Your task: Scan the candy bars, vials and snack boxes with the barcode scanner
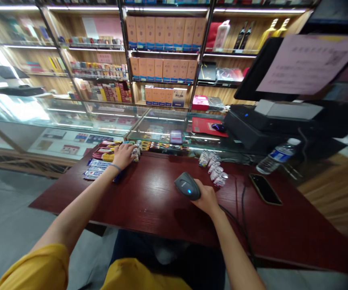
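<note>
My right hand [207,198] is wrapped round the handle of a dark barcode scanner [187,186], held above the reddish-brown table [150,201]. A blue light glows on the scanner's head. Far out on the left, my left hand [124,155] lies over small packets with its fingers stretched out. Beside its fingertips is a cluster of small silvery-white packets [137,151]. Red and yellow wrapped packets [106,151] lie just left of that hand, and blue-and-white ones [94,168] are nearer me. To the scanner's right runs a row of silvery packets [215,167].
A phone [265,189] and a water bottle [278,156] stand to the right, near the scanner's cable [237,221]. Behind the table are a glass counter [162,117], a mouse [219,127] on a red pad, and a monitor [252,76] with a paper sheet. Stocked shelves line the wall.
</note>
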### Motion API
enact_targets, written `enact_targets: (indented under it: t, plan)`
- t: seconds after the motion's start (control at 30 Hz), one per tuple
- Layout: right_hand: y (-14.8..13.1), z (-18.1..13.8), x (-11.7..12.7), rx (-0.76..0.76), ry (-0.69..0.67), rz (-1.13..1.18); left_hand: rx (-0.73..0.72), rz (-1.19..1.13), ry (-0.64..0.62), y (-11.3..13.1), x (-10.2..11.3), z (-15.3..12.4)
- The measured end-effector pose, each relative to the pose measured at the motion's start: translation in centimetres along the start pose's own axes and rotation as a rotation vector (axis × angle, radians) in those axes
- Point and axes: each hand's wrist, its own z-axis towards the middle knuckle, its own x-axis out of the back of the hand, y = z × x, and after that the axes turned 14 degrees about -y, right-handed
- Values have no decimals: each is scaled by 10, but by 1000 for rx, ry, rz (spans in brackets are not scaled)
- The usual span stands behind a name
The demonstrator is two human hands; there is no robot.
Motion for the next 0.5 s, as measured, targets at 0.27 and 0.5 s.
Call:
enact_targets:
  t: [0.27, 0.5]
  plan:
    - [20, -31, 40, -184, 84, -26, -290, -356, 120, 102, -20, 30]
    - [48, -72, 72, -293, 162, 1, -422, -674, 27, 220, -72, 50]
